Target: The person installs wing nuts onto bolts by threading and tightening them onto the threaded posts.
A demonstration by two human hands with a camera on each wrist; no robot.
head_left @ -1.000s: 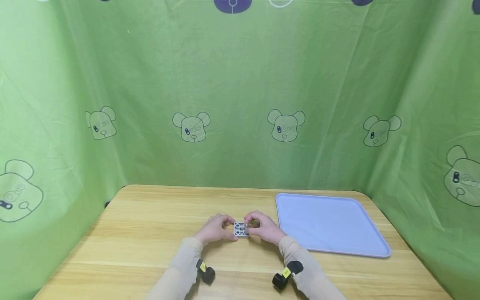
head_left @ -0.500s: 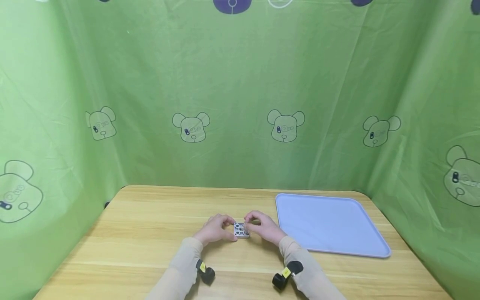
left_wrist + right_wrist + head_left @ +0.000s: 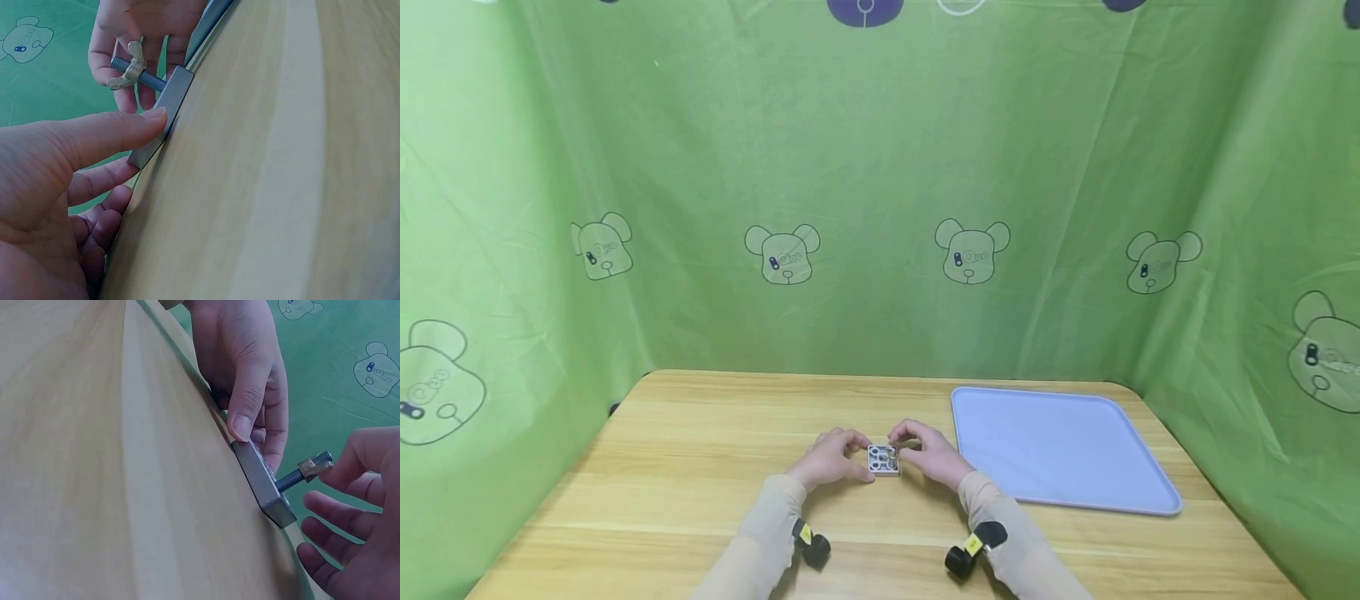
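Observation:
A small metal block with round holes in its top sits on the table, and a threaded bolt stands up from it. A brass wing nut is on the bolt, near its upper end. My left hand holds the block's left side between thumb and fingers; the thumb lies along the side. At the block's right, my right hand has loosely bent, spread fingers. One fingertip is right at the wing nut, and the other fingers stand apart from it.
A pale blue tray lies on the right of the wooden table. Green curtains with bear prints surround the table's back and sides. A black wrist camera is strapped to each forearm.
My right thumb has drawn back a little to the right from over the block, uncovering more of its top. The left hand and the block have stayed in place.

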